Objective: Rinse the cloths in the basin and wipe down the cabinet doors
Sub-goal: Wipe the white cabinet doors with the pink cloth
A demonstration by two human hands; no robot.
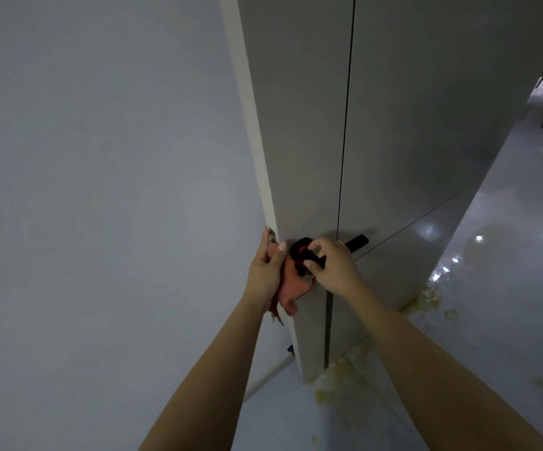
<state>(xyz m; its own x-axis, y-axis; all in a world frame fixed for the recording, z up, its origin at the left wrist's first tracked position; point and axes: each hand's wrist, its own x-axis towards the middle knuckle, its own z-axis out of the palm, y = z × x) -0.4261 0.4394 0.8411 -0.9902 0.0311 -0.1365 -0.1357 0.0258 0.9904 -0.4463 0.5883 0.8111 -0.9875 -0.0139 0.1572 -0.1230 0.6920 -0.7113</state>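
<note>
Because the cloths are soft and limp, you should treat them as things that fold and bunch wherever you squeeze. Your left hand (265,268) grips the pink cloth (291,283), fingers curled over the outer edge of the cabinet door (309,157) and the cloth pressed against that edge, a frayed corner hanging below your palm. Your right hand (332,265) pinches a dark cloth with red in it (302,253) against the door face, just beside the black handle (358,240) near the seam between the two doors. Both look light; if wet they will probably slide easily on the smooth panel, so a bunched handful with flat pressure behind it likely serves better than a fingertip pinch. No basin or other container shows here, so you cannot judge the water. A yellowish mess (341,379) lies on the glossy floor (507,288) at the foot of the cabinet.
</note>
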